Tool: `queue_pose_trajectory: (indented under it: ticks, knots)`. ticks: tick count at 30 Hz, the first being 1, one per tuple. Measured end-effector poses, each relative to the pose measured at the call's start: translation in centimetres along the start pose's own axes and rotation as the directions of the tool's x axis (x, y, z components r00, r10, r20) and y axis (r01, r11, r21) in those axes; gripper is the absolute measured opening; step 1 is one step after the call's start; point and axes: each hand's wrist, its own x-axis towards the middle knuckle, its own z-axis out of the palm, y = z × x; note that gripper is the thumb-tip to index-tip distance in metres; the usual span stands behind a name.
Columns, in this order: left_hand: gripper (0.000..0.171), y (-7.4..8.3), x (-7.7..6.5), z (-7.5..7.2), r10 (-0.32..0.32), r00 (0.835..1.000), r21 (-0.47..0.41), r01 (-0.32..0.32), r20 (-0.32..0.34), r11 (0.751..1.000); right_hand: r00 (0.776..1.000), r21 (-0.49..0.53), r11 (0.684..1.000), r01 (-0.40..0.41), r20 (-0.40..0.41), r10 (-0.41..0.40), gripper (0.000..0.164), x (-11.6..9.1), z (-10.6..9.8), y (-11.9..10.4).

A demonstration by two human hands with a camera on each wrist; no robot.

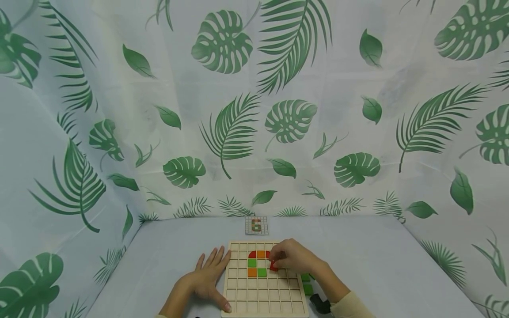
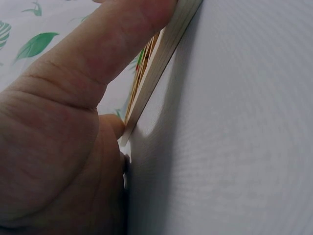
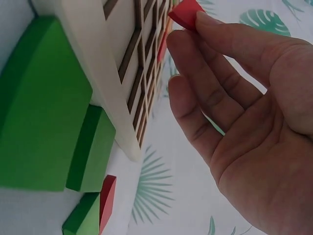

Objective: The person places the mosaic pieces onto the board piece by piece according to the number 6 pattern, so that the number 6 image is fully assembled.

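A pale wooden grid board (image 1: 243,295) lies on the table. My left hand (image 1: 204,278) is spread flat at its left side, thumb and fingertips touching the edge; the left wrist view shows the thumb (image 2: 98,54) against the board's side. Over the upper middle cells, my right hand (image 1: 296,258) pinches a small red block (image 3: 186,13) between thumb and fingers, tilted above the grid. Set in cells nearby are a red rounded block (image 1: 252,255), an orange block (image 1: 260,254), a green block (image 1: 252,263) and several more. The right hand partly hides the red block beside it.
Behind the board lies a small card (image 1: 256,225) with a coloured grid pattern. Loose green blocks (image 1: 308,289) sit along the board's right edge, with a red block (image 3: 107,203) among them. Leaf-printed cloth (image 1: 238,132) hangs around the table.
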Motion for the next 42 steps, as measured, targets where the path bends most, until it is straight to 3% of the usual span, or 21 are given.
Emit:
queue_pose_trajectory:
  ticks: [15, 25, 42]
  knots:
    - [0.151, 0.0, 0.0, -0.1, 0.004, 1.000, 0.004, -0.004, 0.001, 1.000, 0.999, 0.012, 1.000, -0.019, 0.043, 0.018, 0.010, 0.3, 0.8, -0.5]
    - [0.152, 0.2, -0.3, -0.4, 0.011, 1.000, -0.005, -0.011, -0.013, 1.000, 0.998, -0.042, 0.999, 0.028, 0.059, -0.026, 0.011, 0.3, 0.8, -0.5]
    - [0.151, 0.2, -0.3, -0.2, 0.013, 1.000, -0.009, -0.013, -0.011, 1.000, 0.998, -0.134, 0.991, -0.024, 0.061, 0.032, 0.007, 0.3, 1.1, -0.7]
